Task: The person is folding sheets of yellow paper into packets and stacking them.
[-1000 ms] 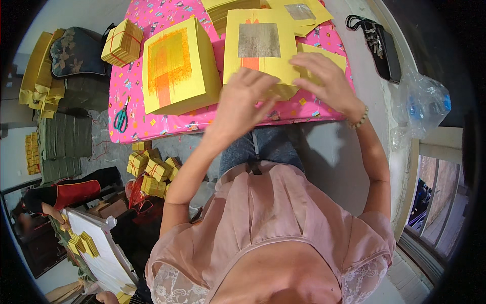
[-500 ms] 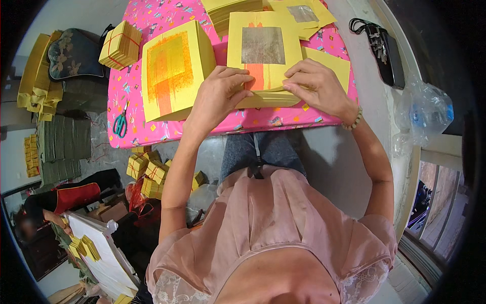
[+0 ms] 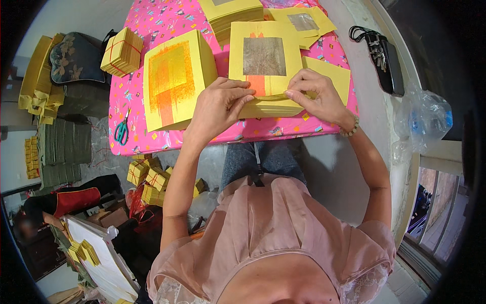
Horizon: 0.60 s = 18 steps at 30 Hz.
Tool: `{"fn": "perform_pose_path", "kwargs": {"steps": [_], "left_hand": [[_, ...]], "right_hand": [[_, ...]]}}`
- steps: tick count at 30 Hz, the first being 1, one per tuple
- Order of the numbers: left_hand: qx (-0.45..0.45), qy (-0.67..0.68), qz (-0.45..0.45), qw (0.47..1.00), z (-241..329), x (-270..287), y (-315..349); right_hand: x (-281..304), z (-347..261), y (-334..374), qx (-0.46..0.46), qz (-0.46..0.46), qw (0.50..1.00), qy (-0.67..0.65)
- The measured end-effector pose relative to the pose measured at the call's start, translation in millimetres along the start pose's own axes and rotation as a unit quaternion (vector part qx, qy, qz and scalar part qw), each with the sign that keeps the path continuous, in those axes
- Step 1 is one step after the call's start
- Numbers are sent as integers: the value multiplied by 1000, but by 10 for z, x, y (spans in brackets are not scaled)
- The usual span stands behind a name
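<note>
In front of me a yellow paper sheet [image 3: 238, 55] with a silvery square and an orange stripe lies on top of a stack of yellow paper [image 3: 271, 111]. Its near edge is turned up into a narrow fold. My left hand [image 3: 218, 106] pinches the left end of this fold between thumb and fingers. At the right end my right hand [image 3: 318, 96] is closed on the same fold. To the left stands another thick yellow paper stack [image 3: 171, 81], its top sheet bearing a gold square smeared with orange.
The pink patterned tablecloth [image 3: 132, 96] carries green-handled scissors [image 3: 121, 130], a red-tied paper bundle [image 3: 121, 51] and more yellow paper [image 3: 233, 20] at the back. Right of the table are a black phone-like case [image 3: 387, 66] with keys and a clear plastic bag [image 3: 425, 119]. A co-worker [image 3: 66, 200] is at lower left.
The sheet's near edge, lying nearly flat before, is now turned up into a narrow fold between my hands. The table sits slightly lower in the view.
</note>
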<state>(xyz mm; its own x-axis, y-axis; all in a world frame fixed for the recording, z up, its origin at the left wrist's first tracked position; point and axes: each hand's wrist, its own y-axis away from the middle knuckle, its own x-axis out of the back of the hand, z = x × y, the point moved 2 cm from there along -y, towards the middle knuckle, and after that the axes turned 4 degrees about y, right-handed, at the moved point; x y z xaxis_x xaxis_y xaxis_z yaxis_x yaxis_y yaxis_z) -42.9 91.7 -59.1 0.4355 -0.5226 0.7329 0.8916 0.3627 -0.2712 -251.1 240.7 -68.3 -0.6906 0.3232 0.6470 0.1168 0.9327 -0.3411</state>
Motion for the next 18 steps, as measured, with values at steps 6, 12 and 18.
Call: {"fn": "perform_pose_path", "kwargs": {"steps": [6,12,18], "left_hand": [[6,-4,6,1000,16,-12,3],[-17,-8,30,999,-16,-24,-13],[22,-64,28,997,10,6,-109]], "right_hand": [[2,6,3,-8,-2,1000,-7],[22,-16,-22,2,-11,1000,27],[65,-70,-77,55,59,984,158]]}}
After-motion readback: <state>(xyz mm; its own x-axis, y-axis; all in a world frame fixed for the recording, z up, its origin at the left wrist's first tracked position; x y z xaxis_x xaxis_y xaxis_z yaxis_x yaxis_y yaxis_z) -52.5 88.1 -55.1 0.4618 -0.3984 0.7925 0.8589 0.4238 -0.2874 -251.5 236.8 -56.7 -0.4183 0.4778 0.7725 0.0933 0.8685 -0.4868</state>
